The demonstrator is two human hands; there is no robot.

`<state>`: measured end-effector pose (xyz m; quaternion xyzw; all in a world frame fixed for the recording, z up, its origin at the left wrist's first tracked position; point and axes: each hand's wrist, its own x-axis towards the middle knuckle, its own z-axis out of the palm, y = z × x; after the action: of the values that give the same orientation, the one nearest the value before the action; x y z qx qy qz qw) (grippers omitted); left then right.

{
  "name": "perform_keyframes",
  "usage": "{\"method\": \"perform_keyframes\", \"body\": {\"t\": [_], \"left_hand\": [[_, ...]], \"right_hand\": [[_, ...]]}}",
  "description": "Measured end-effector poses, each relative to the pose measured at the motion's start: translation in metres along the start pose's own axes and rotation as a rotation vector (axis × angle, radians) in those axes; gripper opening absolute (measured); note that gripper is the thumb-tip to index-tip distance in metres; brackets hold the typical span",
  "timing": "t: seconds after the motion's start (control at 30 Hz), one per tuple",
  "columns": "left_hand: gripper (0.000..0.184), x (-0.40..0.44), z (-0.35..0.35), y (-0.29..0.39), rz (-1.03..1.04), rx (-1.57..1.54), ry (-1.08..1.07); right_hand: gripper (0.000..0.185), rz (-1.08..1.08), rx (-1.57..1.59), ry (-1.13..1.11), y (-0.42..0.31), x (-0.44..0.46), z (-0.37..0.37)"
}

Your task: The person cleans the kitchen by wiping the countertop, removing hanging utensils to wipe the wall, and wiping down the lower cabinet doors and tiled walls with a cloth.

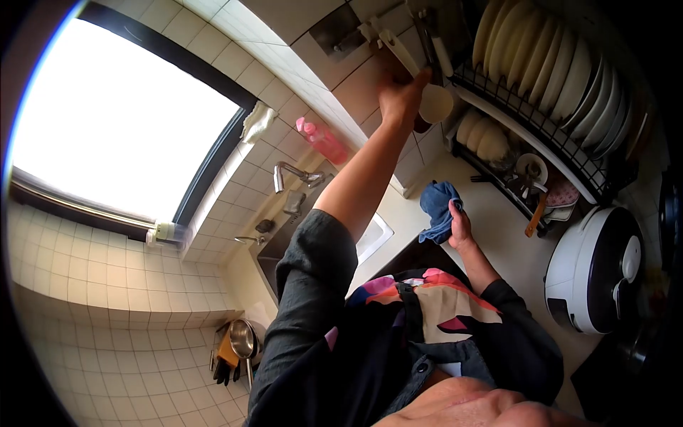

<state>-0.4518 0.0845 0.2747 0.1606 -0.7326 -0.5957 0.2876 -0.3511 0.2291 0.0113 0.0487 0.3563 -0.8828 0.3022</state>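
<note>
My left hand is stretched up to the tiled wall beside the hanging utensils. Its fingers are closed at the edge of a round cream cup, and part of them is hidden behind the hand. Lower down, over the pale counter, my right hand grips a bunched blue cloth, with part of it hanging loose.
Plates stand in a black rack at the upper right, above bowls and utensils. A white rice cooker sits at the right. The sink, a faucet and a pink bottle are at the left, below the window.
</note>
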Motion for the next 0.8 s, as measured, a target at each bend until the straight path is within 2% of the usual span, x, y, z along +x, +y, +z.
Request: {"method": "perform_keyframes", "body": {"t": [0.07,0.13,0.17,0.33,0.43,0.53,0.8], "left_hand": [[0.047,0.004,0.003,-0.004,0.003,-0.081,-0.025],[0.035,0.005,0.003,-0.002,0.058,-0.194,-0.061],[0.035,0.005,0.005,-0.002,0.06,-0.196,-0.061],[0.027,-0.006,0.0,0.022,-0.067,-0.301,-0.28],[0.029,-0.015,-0.003,0.041,-0.178,-0.418,-0.323],[0.028,-0.016,-0.006,0.049,-0.204,-0.535,-0.404],[0.025,-0.032,-0.003,0.086,-0.277,-0.594,-0.277]], "right_hand": [[0.053,-0.011,0.01,0.002,0.008,0.006,-0.01],[0.052,0.008,0.002,0.045,0.009,0.008,-0.017],[0.052,0.005,0.001,0.044,0.01,0.009,-0.022],[0.052,-0.028,-0.001,0.012,0.015,0.015,-0.033],[0.053,-0.019,-0.007,0.01,0.014,0.013,-0.032],[0.053,-0.001,0.004,0.026,0.014,0.008,-0.025],[0.052,-0.004,-0.034,0.066,0.016,0.002,-0.027]]}}
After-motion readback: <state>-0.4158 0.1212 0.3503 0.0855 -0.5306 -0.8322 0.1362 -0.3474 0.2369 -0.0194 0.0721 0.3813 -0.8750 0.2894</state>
